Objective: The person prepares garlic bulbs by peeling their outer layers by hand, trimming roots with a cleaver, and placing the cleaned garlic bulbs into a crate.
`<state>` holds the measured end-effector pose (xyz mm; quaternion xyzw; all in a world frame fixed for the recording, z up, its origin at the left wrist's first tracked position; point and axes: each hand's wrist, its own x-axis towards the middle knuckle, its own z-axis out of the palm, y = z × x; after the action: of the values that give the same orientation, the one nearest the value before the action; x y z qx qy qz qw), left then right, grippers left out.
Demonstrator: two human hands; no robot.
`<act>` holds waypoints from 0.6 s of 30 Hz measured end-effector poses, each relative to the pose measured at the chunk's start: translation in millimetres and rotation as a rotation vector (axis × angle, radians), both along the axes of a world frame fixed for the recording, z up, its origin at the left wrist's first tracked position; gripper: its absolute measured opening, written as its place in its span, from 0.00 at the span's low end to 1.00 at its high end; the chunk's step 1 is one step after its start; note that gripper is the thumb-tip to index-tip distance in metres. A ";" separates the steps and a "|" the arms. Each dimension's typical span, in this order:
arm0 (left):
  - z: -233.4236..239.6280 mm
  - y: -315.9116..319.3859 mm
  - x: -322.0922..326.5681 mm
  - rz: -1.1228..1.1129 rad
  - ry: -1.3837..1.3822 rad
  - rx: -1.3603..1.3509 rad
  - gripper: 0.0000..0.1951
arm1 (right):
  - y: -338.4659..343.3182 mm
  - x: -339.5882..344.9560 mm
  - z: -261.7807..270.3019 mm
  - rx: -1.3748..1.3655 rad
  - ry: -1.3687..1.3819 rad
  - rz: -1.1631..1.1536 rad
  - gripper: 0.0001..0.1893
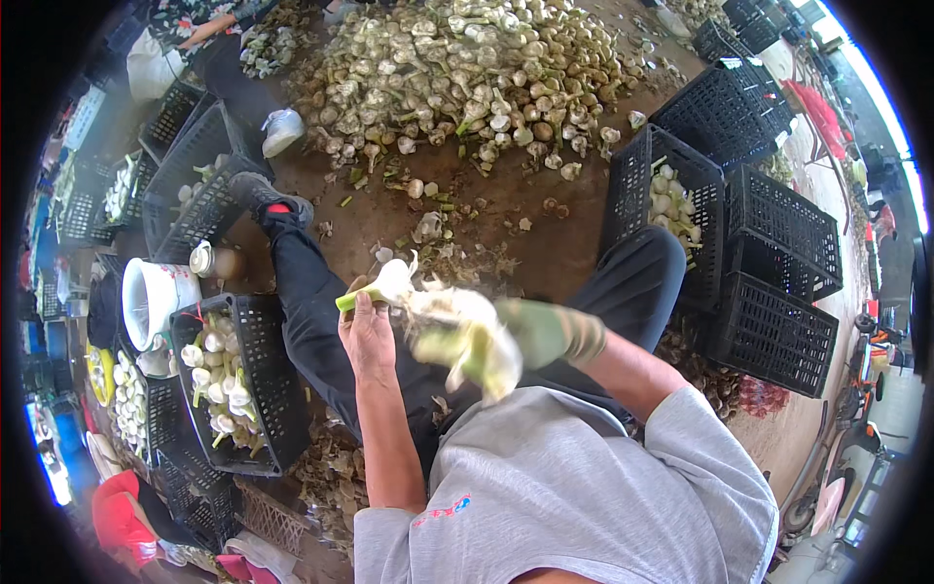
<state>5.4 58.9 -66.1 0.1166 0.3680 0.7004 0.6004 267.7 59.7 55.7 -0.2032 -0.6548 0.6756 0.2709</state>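
Bare and pinched at the fingertips, my left hand [368, 332] holds a white garlic bulb [395, 282] by its cut green stalk. The stalk points left and the bulb faces right. My right hand [536, 332], in a green camouflage-patterned glove, is blurred by motion. At its fingers hangs a loose bunch of pale garlic husk [467, 328], reaching close to the bulb; the glove's fingertips are hidden behind it. Both hands are above my lap. In front of me on the floor lies a large heap of untrimmed garlic [467, 73].
A black plastic crate [266, 387] of cleaned garlic stands at my left, beside a white bucket [139, 303] and a lidded jar [215, 260]. On my right, another crate [627, 190] holds garlic near stacked crates [773, 328]. Another person's shoe [282, 131] rests by the heap. Husks [336, 474] litter the floor.
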 end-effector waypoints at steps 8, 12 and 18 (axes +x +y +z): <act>-1.5 -11.9 -4.7 0.012 -0.178 -0.005 0.16 | 47.8 -10.8 -63.8 0.310 -1.325 0.008 0.19; 7.7 -12.3 -3.9 0.057 -0.138 -0.049 0.15 | 11.0 -25.1 -84.8 0.001 -0.846 -0.184 0.31; 45.2 -4.7 49.7 -0.196 0.202 -0.221 0.20 | 24.8 -39.1 -63.8 -0.106 -0.273 -0.513 0.41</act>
<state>55.2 54.1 -20.8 0.1549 0.4880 0.5787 0.6348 228.6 84.5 -8.1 -0.4647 -0.5764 0.5848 0.3314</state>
